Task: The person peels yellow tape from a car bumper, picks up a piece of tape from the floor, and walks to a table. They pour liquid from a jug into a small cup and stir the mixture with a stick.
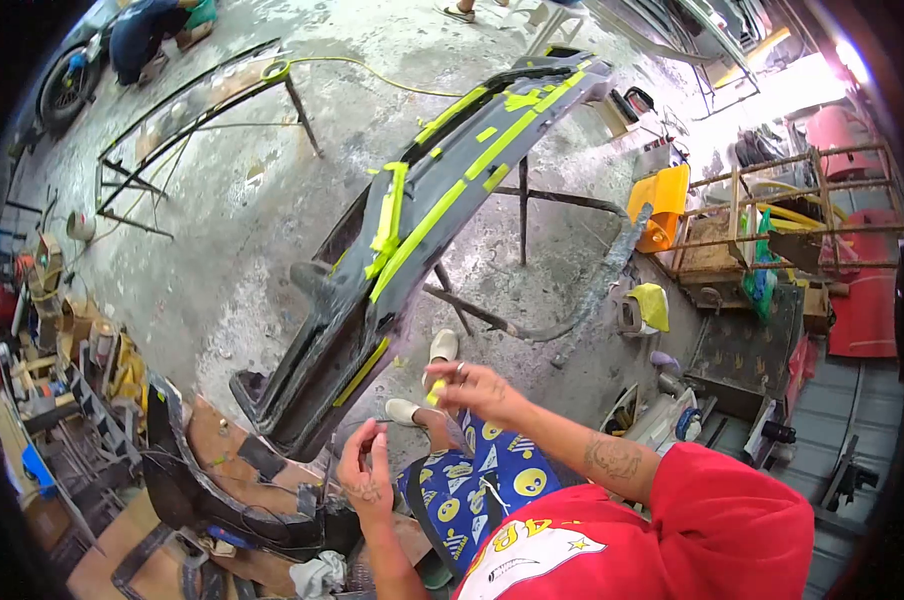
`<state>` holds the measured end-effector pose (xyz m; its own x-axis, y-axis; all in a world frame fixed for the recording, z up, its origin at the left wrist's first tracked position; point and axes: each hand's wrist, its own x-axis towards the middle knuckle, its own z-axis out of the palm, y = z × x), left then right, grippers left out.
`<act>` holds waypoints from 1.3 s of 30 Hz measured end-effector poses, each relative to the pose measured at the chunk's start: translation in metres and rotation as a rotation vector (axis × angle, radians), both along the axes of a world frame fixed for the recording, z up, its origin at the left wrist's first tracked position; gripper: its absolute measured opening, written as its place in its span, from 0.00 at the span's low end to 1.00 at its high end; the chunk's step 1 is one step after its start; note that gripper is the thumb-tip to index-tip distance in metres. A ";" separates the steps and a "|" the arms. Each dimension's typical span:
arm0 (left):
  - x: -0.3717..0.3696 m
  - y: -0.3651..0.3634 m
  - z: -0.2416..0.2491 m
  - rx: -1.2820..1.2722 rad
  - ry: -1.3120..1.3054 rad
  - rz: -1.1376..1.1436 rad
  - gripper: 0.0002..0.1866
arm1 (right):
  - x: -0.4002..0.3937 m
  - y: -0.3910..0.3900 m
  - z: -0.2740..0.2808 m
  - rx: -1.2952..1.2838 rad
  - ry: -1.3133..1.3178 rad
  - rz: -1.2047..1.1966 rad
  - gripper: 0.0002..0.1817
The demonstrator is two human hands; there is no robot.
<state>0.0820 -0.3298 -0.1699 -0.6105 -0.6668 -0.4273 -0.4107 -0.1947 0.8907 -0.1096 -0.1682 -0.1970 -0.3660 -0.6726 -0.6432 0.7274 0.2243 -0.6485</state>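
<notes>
Yellow strips (418, 243) line our long, matte grey-black bumper (428, 200); beside its near end, our right hand (487, 393) pinches bright tape (435, 392), our left hand's (368, 480) curled fingers slightly apart.

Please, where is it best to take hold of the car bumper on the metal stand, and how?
I would grip the car bumper by the rim of its near end, coming from the wearer's side. That end points toward the wearer, and most of the yellow-green tape strips lie farther along. The bumper is long and narrow, so a second hand around mid-length should steady it.
</notes>
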 end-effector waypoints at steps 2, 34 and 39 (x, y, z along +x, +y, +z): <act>-0.021 -0.006 0.021 -0.068 -0.011 -0.038 0.13 | -0.040 0.013 0.009 0.135 0.137 -0.056 0.20; -0.079 0.064 0.207 -0.484 -0.094 -0.553 0.08 | -0.268 0.029 0.076 0.060 1.319 -0.184 0.13; -0.086 0.053 0.197 -0.463 -0.094 -0.577 0.09 | -0.254 0.012 0.090 0.250 1.337 -0.048 0.14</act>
<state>-0.0039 -0.2769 0.0275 -0.8927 -0.3761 -0.2482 -0.4127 0.4611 0.7855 -0.3638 -0.1562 -0.1068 -0.8198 -0.5606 0.1170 -0.4095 0.4310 -0.8041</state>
